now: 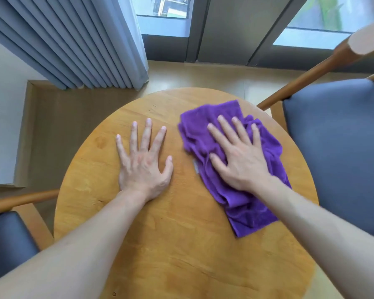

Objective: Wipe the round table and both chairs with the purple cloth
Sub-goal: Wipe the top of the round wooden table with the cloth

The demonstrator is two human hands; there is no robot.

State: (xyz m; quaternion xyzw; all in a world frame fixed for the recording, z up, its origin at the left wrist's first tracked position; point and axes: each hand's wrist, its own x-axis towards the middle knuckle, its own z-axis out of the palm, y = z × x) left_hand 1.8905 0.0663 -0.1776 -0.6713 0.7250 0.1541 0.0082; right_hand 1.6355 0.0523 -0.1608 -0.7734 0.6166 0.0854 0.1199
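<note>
A round wooden table (181, 244) fills the middle of the view. The purple cloth (246, 203) lies crumpled on its right half, reaching from the far edge toward me. My right hand (240, 156) presses flat on the cloth with fingers spread. My left hand (143, 160) rests flat on the bare wood left of the cloth, fingers apart, holding nothing. One chair with a dark blue-grey seat (341, 147) stands at the right, its wooden backrest at the top right. The second chair (7, 240) shows at the lower left, with its wooden armrest and part of the seat.
A grey pleated curtain (73, 39) hangs at the far left, reaching the floor. Behind the table are glass doors with dark frames (199, 29) and a strip of light floor (203, 76). A wooden skirting board (24, 134) lines the white wall at left.
</note>
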